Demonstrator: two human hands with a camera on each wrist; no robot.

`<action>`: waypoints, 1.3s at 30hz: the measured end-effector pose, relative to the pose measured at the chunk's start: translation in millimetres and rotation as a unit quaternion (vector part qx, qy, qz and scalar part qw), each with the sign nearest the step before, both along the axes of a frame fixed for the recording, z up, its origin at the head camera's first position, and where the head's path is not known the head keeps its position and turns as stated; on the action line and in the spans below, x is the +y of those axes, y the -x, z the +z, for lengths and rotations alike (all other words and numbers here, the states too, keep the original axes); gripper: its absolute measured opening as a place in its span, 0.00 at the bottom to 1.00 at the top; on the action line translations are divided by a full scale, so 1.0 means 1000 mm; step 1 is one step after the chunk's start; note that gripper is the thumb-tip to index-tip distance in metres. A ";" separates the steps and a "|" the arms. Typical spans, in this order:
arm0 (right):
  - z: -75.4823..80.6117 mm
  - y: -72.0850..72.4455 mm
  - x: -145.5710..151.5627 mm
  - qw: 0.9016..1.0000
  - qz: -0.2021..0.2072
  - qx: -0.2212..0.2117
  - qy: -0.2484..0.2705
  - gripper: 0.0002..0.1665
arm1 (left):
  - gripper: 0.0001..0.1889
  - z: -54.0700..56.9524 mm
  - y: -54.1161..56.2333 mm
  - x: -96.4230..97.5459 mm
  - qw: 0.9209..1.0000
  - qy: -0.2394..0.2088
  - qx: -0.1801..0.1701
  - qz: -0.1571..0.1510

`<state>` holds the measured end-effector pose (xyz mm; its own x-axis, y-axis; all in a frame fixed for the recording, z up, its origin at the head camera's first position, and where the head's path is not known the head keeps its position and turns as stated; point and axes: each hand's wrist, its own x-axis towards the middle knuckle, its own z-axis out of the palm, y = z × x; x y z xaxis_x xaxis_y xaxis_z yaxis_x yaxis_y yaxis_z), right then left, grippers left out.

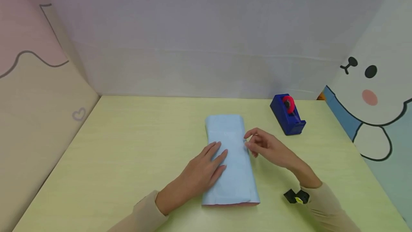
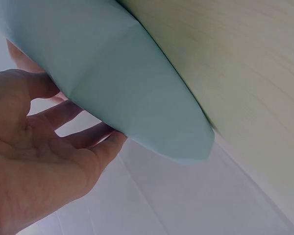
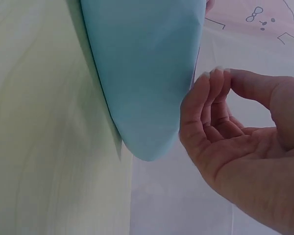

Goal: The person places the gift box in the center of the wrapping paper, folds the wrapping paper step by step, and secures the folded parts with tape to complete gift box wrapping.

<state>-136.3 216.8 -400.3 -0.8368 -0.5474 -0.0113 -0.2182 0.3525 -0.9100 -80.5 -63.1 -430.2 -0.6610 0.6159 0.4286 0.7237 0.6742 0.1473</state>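
A long, light blue folded paper (image 1: 230, 174) lies on the table, bulging a little, with a reddish inner side at its near edge. My left hand (image 1: 204, 169) rests on its left part with the fingers spread. At the right edge is my right hand (image 1: 268, 148), its thumb and fingers bent toward each other. In the right wrist view the right hand (image 3: 235, 132) has its fingertips close to the thumb, beside the paper (image 3: 142, 73); nothing clear shows between them. The left wrist view has the left hand (image 2: 54, 147) along the side of the paper (image 2: 122, 93).
A blue tape dispenser (image 1: 287, 115) with a red-cored roll stands at the back right of the pale wooden table (image 1: 138, 131). A white wall (image 1: 206, 38) rises behind the table, and printed panels close both sides. A black band piece (image 1: 296, 197) sits by the right wrist.
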 end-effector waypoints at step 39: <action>-0.017 0.003 -0.004 0.990 -0.062 0.069 -0.104 0.16 | 0.22 0.002 -0.001 0.000 1.000 0.012 0.002 0.005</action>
